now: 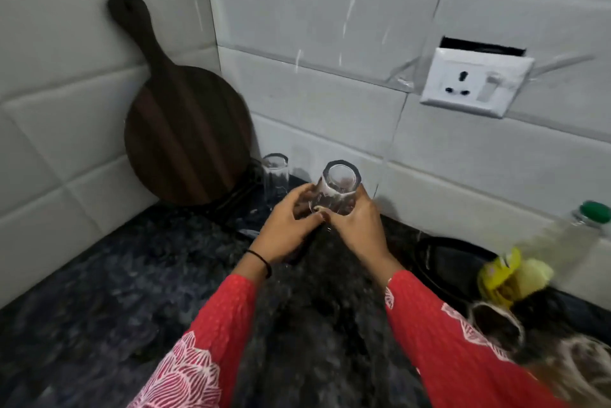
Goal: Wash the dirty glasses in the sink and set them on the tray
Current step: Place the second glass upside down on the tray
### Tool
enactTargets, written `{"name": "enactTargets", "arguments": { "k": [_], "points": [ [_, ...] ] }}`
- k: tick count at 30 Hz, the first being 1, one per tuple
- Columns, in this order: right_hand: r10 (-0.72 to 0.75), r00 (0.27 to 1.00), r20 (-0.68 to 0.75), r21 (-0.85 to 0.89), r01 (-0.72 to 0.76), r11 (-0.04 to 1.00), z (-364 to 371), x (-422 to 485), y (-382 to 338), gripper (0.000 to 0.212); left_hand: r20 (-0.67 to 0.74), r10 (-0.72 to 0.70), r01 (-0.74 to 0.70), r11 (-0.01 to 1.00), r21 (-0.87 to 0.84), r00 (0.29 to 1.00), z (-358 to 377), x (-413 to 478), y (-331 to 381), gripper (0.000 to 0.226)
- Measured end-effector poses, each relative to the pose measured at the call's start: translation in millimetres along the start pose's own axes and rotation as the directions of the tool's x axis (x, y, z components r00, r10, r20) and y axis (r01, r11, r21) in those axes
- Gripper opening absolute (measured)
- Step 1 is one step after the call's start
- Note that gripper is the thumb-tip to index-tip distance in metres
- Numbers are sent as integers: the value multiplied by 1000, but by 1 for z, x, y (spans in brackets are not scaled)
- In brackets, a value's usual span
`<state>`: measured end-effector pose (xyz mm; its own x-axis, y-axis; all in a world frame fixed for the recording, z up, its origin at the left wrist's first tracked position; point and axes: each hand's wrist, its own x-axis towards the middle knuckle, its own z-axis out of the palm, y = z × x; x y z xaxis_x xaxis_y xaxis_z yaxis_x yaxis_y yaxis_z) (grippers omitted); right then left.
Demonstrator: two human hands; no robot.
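Gripped clear faceted drinking glass [338,189], upturned, between left hand [287,226] and right hand [357,226]; second clear upturned glass [275,176] stood at ten o'clock, apart.

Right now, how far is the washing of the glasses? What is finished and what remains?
One glass already stands at the back of the counter, beside the dark board; whether a tray lies under it is unclear. A second glass is in hand, held by the left hand and the right hand over the same spot, not yet released. At least two blurred glasses wait at lower right.
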<state>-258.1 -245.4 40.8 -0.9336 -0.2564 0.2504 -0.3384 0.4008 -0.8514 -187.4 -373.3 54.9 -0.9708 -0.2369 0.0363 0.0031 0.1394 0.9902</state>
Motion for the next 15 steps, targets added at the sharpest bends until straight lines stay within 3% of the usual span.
{"name": "enactTargets", "arguments": {
  "k": [4, 15],
  "points": [
    [54, 993, 105, -12, -53, 999, 47, 56, 24, 52, -53, -68, 69, 997, 33, 996, -28, 54, -39, 55],
    [67, 988, 142, -71, -57, 996, 86, 80, 68, 47, -141, -62, 74, 994, 77, 988, -28, 89, -98, 48]
  ]
}}
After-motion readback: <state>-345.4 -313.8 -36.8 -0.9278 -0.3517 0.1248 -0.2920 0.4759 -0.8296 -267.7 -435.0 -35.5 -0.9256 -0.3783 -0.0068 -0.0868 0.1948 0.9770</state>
